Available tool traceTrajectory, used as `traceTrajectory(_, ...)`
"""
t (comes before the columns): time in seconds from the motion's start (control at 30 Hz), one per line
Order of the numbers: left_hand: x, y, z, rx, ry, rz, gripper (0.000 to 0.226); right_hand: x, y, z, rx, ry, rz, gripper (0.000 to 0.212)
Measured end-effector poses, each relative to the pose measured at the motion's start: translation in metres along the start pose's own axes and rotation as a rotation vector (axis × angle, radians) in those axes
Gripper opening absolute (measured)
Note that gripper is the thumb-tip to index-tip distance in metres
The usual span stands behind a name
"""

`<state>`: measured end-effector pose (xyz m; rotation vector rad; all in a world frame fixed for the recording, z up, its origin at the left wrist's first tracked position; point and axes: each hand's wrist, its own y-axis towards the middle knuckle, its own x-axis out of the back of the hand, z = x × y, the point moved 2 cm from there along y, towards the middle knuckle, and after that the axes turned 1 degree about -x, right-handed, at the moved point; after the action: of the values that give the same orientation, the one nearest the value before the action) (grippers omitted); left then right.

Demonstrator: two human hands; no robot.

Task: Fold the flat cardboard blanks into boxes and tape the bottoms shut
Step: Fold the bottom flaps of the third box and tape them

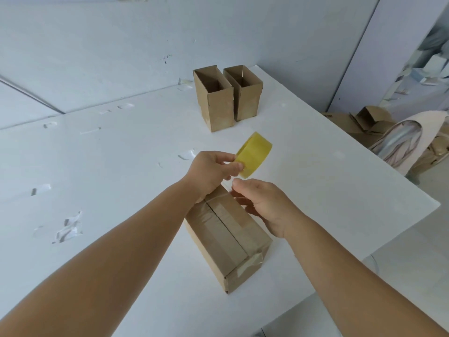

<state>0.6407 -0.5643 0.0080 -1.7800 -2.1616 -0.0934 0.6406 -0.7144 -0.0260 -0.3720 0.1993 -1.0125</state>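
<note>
While the left hand pinches the yellow tape roll mid-frame, right hand fingers pinch its clear strip over the box.

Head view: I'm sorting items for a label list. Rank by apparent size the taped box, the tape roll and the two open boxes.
1. taped box, largest, though nearest the camera.
2. two open boxes, alike; unranked.
3. tape roll, smallest.

White table: one cardboard box, bottom up, seam taped. Left hand pinches yellow tape roll above it; right hand pinches the clear strip beside the box. Two open boxes upright at far edge. Tape scraps stuck at left.
</note>
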Motion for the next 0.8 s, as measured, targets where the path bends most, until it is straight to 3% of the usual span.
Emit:
traceTrajectory(0.17,-0.001,0.000,0.003,0.025,-0.036,0.005,0.022,-0.018,0.005,0.011,-0.100,0.198,-0.003,0.018)
traceTrajectory(0.4,-0.003,0.000,0.005,0.033,0.008,0.015,0.019,-0.020,0.008,0.003,-0.083,0.112,-0.139,0.024)
traceTrajectory(0.53,0.000,0.001,0.003,0.004,-0.150,-0.098,0.004,-0.021,0.006,0.002,-0.086,0.068,-0.136,0.025)
traceTrajectory(0.8,0.010,-0.004,0.008,-0.075,-0.284,-0.163,0.006,-0.019,0.001,0.000,-0.108,0.035,-0.103,0.027)
